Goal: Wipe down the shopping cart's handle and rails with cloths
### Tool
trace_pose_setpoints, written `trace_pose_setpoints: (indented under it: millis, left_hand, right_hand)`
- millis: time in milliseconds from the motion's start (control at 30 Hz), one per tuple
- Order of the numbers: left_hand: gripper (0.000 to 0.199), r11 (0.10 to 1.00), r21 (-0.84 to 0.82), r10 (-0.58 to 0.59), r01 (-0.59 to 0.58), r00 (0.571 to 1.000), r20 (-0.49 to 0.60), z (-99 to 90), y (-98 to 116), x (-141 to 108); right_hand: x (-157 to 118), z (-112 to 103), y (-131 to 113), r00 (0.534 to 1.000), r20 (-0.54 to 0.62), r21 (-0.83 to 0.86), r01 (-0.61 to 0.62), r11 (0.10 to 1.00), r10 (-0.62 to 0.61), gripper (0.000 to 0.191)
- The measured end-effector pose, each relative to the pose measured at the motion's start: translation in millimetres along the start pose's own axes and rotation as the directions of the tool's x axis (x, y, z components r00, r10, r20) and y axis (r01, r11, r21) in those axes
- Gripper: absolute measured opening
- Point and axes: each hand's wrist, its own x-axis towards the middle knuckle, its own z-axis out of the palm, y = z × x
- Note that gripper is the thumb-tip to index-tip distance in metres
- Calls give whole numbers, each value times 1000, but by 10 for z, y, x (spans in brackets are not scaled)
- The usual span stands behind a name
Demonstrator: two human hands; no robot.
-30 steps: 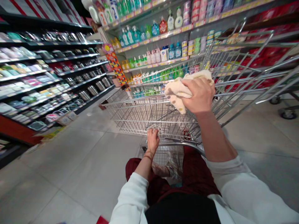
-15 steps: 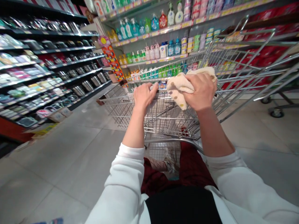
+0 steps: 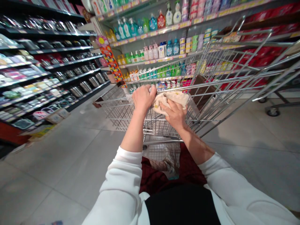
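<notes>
A wire shopping cart (image 3: 117,109) stands in front of me, its metal rim running under both hands. My left hand (image 3: 142,97) is wrapped round the top rim, thumb toward the right. Just right of it, my right hand (image 3: 175,115) presses a cream spotted cloth (image 3: 179,97) against the same rim, fingers bent over the fabric. The part of the rim beneath the cloth is hidden. A brown panel (image 3: 202,90) shows behind the wires to the right of the cloth.
Shelves of pump bottles (image 3: 152,23) rise behind the cart. Metal pots (image 3: 85,86) fill shelving at the left. Further wire framework (image 3: 234,72) extends right, with a caster wheel (image 3: 272,111) on the tiled floor. My legs are close below the cart.
My right hand has slid the cloth left along the rim, close to my left hand, uncovering the brown panel. My left hand keeps its hold.
</notes>
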Motion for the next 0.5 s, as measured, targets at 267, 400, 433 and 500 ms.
trace_pose_setpoints:
  millis: [267,400,433,500]
  left_hand:
    - [53,999,32,20,-19,999,-31,20,-30,-29]
    - [51,1000,6,14,-14,999,-35,28,-27,-25]
    - [51,1000,2,12,-12,999,-37,29,-25,-24]
    - [51,1000,3,14,-14,999,-41,28,-25,-24]
  right_hand:
    - [-964,366,-233,982,187,75,24,997,-38,37]
    - [-1067,388,-285,989,146,63,9,998,-18,36]
    - [-1067,396,-282,990,139,62,13,998,-22,36]
    - [-1068,416,-265,989,148,63,23,998,-32,38]
